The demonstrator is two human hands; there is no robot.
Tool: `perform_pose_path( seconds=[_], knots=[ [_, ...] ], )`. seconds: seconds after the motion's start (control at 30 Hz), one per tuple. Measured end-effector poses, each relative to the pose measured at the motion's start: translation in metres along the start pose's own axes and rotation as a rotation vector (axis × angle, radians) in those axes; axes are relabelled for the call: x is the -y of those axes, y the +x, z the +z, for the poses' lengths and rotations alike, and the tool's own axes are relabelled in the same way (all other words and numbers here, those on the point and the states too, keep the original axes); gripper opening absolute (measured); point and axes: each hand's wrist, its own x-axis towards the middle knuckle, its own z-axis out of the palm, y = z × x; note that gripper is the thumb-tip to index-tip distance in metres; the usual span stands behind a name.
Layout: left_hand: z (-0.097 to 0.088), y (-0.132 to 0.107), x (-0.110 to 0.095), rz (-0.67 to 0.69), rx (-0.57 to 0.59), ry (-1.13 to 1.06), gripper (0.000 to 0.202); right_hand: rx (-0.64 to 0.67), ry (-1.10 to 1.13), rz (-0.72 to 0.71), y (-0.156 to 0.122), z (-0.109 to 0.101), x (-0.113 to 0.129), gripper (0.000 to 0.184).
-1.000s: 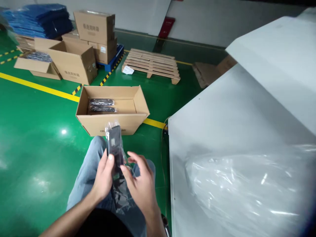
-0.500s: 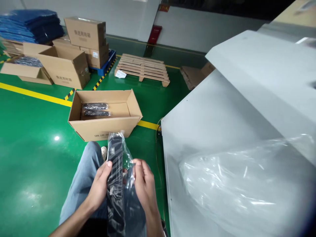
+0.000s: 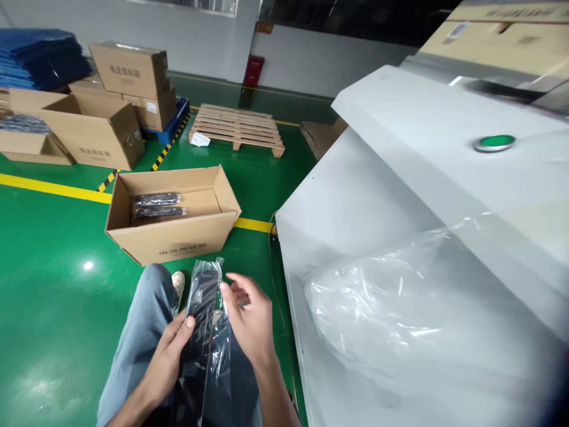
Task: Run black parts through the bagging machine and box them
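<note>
Over my lap I hold a long black part in a clear plastic bag point(image 3: 201, 323). My left hand point(image 3: 171, 350) grips its left edge with the thumb on top. My right hand point(image 3: 249, 320) is at the bag's right edge, fingers curled on the loose plastic near the top. On the green floor ahead stands an open cardboard box point(image 3: 178, 240) with two more bagged black parts point(image 3: 156, 204) lying at its left end.
A white machine cover point(image 3: 391, 196) with a green button point(image 3: 494, 142) fills the right side; a heap of clear plastic bags point(image 3: 400, 320) lies on it. Further cardboard boxes point(image 3: 95, 127), a wooden pallet point(image 3: 237, 127) and yellow floor lines lie beyond.
The view has swung up and to the right, bringing the green button into sight. The bagged part has dropped lower and tilted; my right fingers have shifted along the bag's edge.
</note>
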Motion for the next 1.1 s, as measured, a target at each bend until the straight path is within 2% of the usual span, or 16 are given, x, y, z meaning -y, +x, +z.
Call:
perform_pose_path(
  seconds=[0.07, 0.13, 0.2, 0.27, 0.3, 0.4, 0.43, 0.5, 0.6, 0.67, 0.8, 0.93, 0.97, 1.03, 1.1],
  knots=[
    [0.003, 0.000, 0.000, -0.023, 0.019, 0.010, 0.054, 0.006, -0.020, 0.000, -0.002, 0.000, -0.002, 0.030],
    [0.005, 0.000, 0.000, -0.030, 0.023, 0.006, 0.056, -0.064, -0.035, 0.038, -0.003, 0.000, -0.004, 0.035],
    [0.007, -0.001, -0.002, -0.010, 0.009, -0.011, 0.057, -0.130, 0.019, 0.130, -0.005, 0.000, -0.007, 0.040],
    [0.010, -0.002, -0.005, -0.025, 0.019, -0.054, 0.058, -0.144, 0.180, 0.257, -0.006, 0.002, -0.010, 0.044],
    [0.011, -0.002, -0.007, -0.067, 0.062, -0.092, 0.059, -0.140, 0.286, 0.320, -0.007, 0.003, -0.011, 0.046],
    [0.016, 0.001, -0.012, -0.221, 0.301, -0.235, 0.061, -0.144, 0.576, 0.428, -0.010, 0.005, -0.007, 0.050],
    [0.017, 0.003, -0.012, -0.222, 0.365, -0.266, 0.061, -0.132, 0.631, 0.437, -0.012, 0.005, -0.003, 0.051],
    [0.021, 0.007, -0.012, -0.111, 0.417, -0.251, 0.059, -0.074, 0.652, 0.411, -0.014, 0.003, 0.006, 0.049],
    [0.028, 0.010, -0.011, 0.133, 0.383, -0.082, 0.054, 0.007, 0.556, 0.327, -0.017, -0.002, 0.019, 0.044],
    [0.033, 0.007, -0.013, 0.201, 0.349, -0.006, 0.049, -0.041, 0.519, 0.305, -0.017, -0.004, 0.020, 0.044],
    [0.034, -0.003, -0.025, 0.164, 0.337, -0.018, 0.050, -0.237, 0.554, 0.362, -0.010, -0.007, 0.010, 0.051],
    [0.028, -0.005, -0.032, 0.023, 0.311, -0.044, 0.054, -0.201, 0.603, 0.398, -0.002, -0.008, 0.006, 0.051],
    [0.026, -0.003, -0.031, 0.035, 0.309, -0.034, 0.055, -0.200, 0.576, 0.396, -0.001, -0.008, 0.006, 0.050],
    [0.024, 0.005, -0.030, 0.150, 0.276, 0.028, 0.054, -0.221, 0.479, 0.363, -0.002, -0.007, 0.007, 0.050],
    [0.023, 0.014, -0.029, 0.308, 0.148, 0.132, 0.050, -0.236, 0.352, 0.312, -0.008, -0.004, 0.006, 0.054]
  ],
)
